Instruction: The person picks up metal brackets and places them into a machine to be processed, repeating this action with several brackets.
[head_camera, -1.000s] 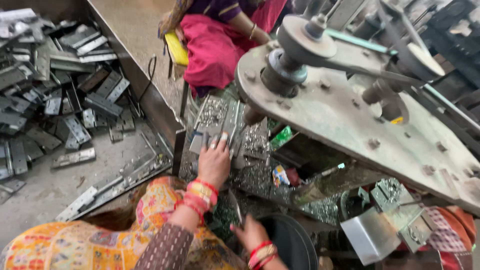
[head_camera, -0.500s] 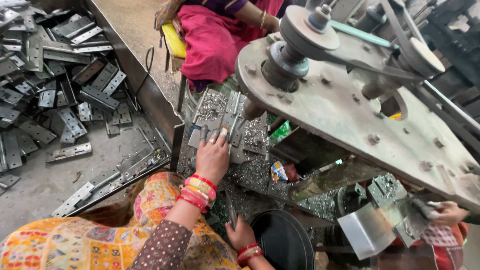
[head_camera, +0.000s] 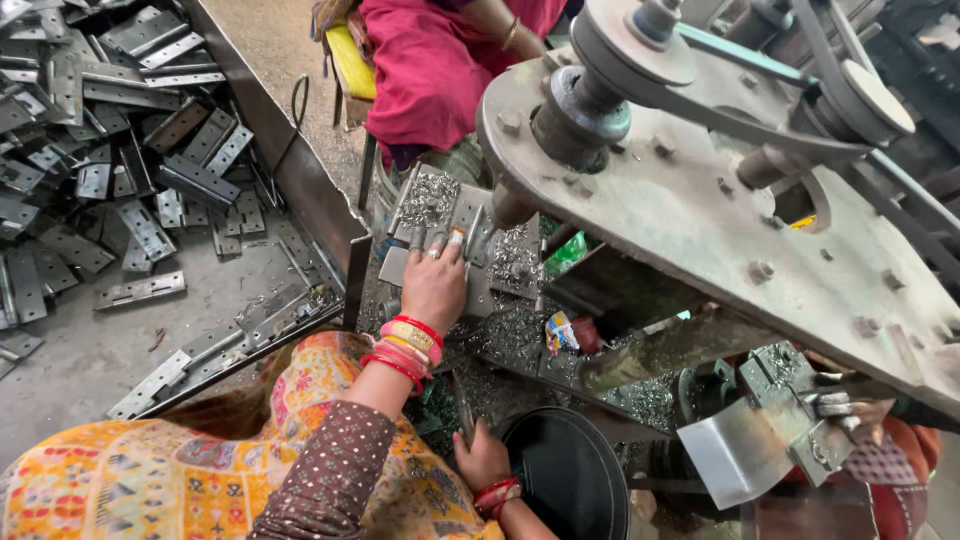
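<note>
The left hand (head_camera: 437, 285) lies flat, palm down and fingers spread, on a grey metal plate (head_camera: 478, 290) that rests among silver metal shavings (head_camera: 430, 198) on the work surface just in front of the big machine. Its fingertips reach the far edge of the plate, and it clamps nothing. Red and gold bangles (head_camera: 405, 348) ring that wrist.

The right hand (head_camera: 482, 458) sits nearer and lower, just beside the rim of a black bucket (head_camera: 565, 470). Its fingers are curled and a thin dark metal strip (head_camera: 462, 405) rises from it, but I cannot tell whether the fingers close on the strip.

A heavy grey steel machine plate (head_camera: 700, 230) with a pulley (head_camera: 625, 45) and belt overhangs the right side. To the far left, a heap of flat metal hinge blanks (head_camera: 120, 150) covers the floor behind a steel wall (head_camera: 290, 170). At the far end another person in a magenta garment (head_camera: 430, 60) sits on a yellow stool (head_camera: 355, 65).
</note>
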